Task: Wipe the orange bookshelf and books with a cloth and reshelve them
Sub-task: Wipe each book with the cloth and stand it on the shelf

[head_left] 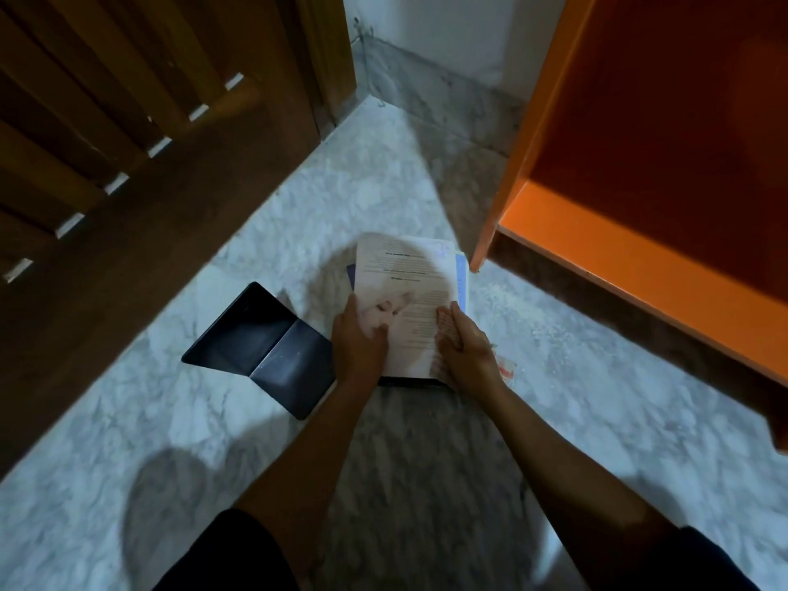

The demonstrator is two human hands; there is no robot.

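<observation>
A white book (pixel 409 287) with small print and a pale picture on its cover tops a short stack of books on the marble floor. My left hand (pixel 360 339) holds its near left edge, thumb on the cover. My right hand (pixel 467 351) grips a pinkish patterned cloth (pixel 447 330) and presses it on the book's near right part. A blue book (pixel 461 277) peeks out on the right under the white one. The orange bookshelf (pixel 567 215) stands at the right, and the compartment in view holds nothing.
A dark folder or cover (pixel 264 347) lies open on the floor just left of the stack. A brown wooden slatted door (pixel 128 134) fills the left side. A white wall with a marble skirting (pixel 430 91) closes the far corner.
</observation>
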